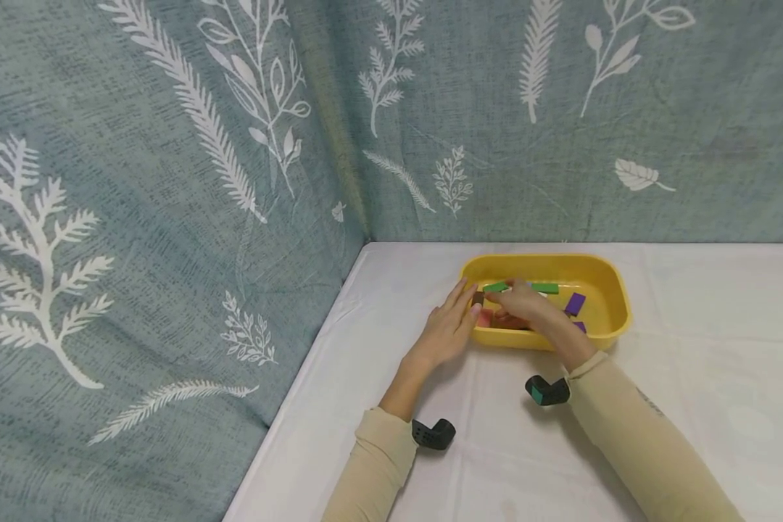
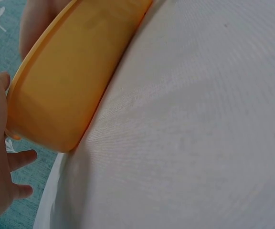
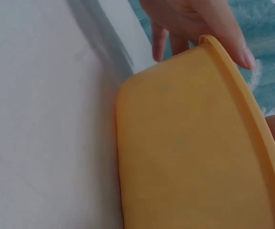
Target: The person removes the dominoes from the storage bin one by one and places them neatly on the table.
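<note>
A yellow plastic tub point(image 1: 603, 272) stands on the white-covered table, with small coloured blocks inside. My left hand point(image 1: 445, 326) lies at the tub's left end, its fingers fairly straight along the outside and the thumb over the rim. In the right wrist view, that left hand point(image 3: 199, 21) shows at the rim corner. Over the near wall, my right hand point(image 1: 525, 301) reaches into the left half, among the blocks. Around it lie a green block point(image 1: 544, 288), a brown block point(image 1: 478, 299), a pink block point(image 1: 485, 317) and a purple block point(image 1: 575, 304). What its fingertips touch is hidden.
White cloth point(image 1: 496, 464) covers the table. A blue-green curtain point(image 1: 496, 181) with white leaf prints hangs behind and to the left. Each wrist wears a black camera, one at the left sleeve point(image 1: 372, 449) and one at the right sleeve point(image 1: 639, 435).
</note>
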A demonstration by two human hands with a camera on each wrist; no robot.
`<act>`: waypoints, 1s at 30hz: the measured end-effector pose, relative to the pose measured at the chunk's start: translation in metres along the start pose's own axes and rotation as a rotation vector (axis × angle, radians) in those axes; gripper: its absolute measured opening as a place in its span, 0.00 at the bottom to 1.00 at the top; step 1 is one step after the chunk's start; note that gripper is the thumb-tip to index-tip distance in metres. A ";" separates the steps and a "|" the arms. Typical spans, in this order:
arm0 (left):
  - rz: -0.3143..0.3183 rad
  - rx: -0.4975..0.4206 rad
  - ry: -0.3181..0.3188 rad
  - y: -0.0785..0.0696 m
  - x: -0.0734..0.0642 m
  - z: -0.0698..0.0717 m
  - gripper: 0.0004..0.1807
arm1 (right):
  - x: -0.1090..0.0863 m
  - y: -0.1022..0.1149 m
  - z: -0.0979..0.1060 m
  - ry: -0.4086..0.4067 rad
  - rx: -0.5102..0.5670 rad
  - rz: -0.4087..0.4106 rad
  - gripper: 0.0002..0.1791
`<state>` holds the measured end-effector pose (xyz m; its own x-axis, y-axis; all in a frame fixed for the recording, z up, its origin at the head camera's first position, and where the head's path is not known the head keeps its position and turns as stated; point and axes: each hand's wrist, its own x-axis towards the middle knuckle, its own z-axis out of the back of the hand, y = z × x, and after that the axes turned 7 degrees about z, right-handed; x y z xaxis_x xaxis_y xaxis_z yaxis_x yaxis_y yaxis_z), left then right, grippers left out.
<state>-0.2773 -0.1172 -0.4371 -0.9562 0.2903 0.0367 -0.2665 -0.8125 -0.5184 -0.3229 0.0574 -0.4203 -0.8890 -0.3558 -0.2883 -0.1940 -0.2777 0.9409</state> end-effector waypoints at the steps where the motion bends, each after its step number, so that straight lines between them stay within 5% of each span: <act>1: 0.001 -0.004 -0.002 0.000 0.000 0.000 0.32 | 0.001 0.001 -0.001 0.002 0.038 -0.006 0.41; 7: -0.019 -0.025 -0.014 0.003 0.002 0.000 0.31 | 0.003 0.005 -0.005 0.037 0.240 -0.017 0.43; 13: -0.044 -0.023 -0.014 0.005 0.002 0.000 0.42 | 0.005 0.003 -0.007 0.049 0.227 0.004 0.42; 23: -0.033 -0.054 0.016 0.008 0.000 0.002 0.40 | 0.013 0.004 -0.014 0.018 0.101 0.051 0.41; 30: -0.028 -0.060 0.046 0.013 0.001 0.002 0.43 | 0.016 0.007 -0.019 0.047 0.173 0.055 0.43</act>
<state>-0.2825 -0.1288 -0.4422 -0.9416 0.3366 0.0129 -0.2840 -0.7725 -0.5680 -0.3307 0.0322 -0.4217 -0.8805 -0.4087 -0.2402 -0.2182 -0.1004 0.9707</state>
